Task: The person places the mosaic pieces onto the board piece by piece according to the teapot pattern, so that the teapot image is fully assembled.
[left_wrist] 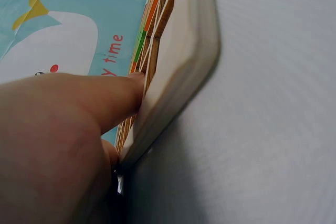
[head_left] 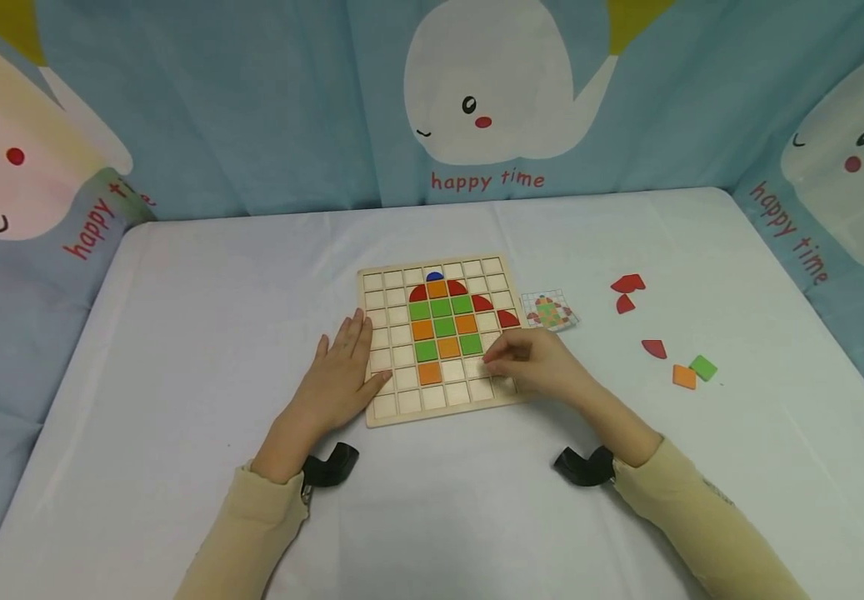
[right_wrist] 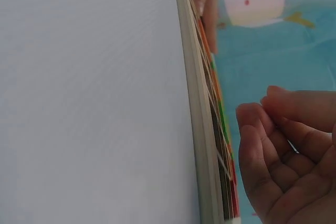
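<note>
A wooden grid board [head_left: 405, 403] holds green and orange squares, red curved pieces and a blue half-round piece. The left hand [head_left: 337, 375] lies along its left edge, fingers extended and thumb on the rim; the left wrist view shows that thumb [left_wrist: 105, 98] against the board [left_wrist: 181, 61]. Over the board's lower right, the right hand [head_left: 540, 364] has its thumb and forefinger together, a speck of red showing at the tips. Most of what it pinches is hidden. In the right wrist view the right hand [right_wrist: 286, 150] is just beside the board's edge [right_wrist: 194, 108], its other fingers curled.
A picture card [head_left: 549, 310] with a coloured pattern lies against the board's right side. Farther right are loose red pieces [head_left: 654, 348], an orange square [head_left: 684, 377] and a green square [head_left: 703, 367]. A whale-print curtain [head_left: 252, 108] stands behind the white-covered table [head_left: 177, 333].
</note>
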Tool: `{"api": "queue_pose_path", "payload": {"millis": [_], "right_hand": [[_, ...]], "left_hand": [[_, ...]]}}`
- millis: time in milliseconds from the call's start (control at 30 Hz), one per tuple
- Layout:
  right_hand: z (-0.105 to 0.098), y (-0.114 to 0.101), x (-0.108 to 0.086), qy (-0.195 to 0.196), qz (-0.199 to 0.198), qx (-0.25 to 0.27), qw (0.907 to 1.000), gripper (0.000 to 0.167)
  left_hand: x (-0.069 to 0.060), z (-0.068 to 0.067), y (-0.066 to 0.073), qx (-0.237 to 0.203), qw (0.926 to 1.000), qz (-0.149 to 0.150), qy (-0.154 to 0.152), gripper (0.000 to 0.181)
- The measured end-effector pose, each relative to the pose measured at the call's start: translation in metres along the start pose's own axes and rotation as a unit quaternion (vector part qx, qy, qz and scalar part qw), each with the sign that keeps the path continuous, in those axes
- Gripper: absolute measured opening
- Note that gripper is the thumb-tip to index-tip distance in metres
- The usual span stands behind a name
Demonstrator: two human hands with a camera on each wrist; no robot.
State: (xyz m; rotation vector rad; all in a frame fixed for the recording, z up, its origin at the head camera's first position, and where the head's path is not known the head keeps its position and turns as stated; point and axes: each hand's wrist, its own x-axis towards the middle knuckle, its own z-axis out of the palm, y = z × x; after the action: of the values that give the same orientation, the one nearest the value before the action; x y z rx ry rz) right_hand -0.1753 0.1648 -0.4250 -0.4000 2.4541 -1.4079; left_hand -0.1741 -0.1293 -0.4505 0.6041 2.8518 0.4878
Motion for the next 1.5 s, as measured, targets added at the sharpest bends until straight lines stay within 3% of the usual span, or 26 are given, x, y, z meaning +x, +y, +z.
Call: {"api": "queue_pose_path", "payload": {"millis": [433, 800, 1233, 1400, 1500], "right_hand": [[-0.034, 0.023, -0.027, 0.047, 0.059, 0.005, 0.9971, 0.015], [-0.066, 0.039, -0.054, 0.100, 0.115, -0.042, 0.9874, 0.023], [-0.091, 0.053, -0.081, 0.161, 0.118, -0.038, 0.9791, 0.030], [-0.103, 0.057, -0.091, 0.198, 0.125, -0.034, 0.9715, 0.030], [-0.111, 0.062, -0.095, 0.221, 0.153, -0.029, 0.9628, 0.028]], "left_hand": [[0.000, 0.000, 0.000, -0.001, 1.0000, -0.001, 0.000, 0.079], [-0.001, 0.001, 0.000, -0.002, 1.0000, 0.000, 0.002, 0.079], [0.000, 0.001, 0.000, -0.005, 1.0000, 0.001, 0.001, 0.078], [0.000, 0.001, 0.000, -0.007, 1.0000, 0.000, 0.002, 0.078], [0.000, 0.002, -0.001, -0.005, 1.0000, 0.002, 0.004, 0.078]]}}
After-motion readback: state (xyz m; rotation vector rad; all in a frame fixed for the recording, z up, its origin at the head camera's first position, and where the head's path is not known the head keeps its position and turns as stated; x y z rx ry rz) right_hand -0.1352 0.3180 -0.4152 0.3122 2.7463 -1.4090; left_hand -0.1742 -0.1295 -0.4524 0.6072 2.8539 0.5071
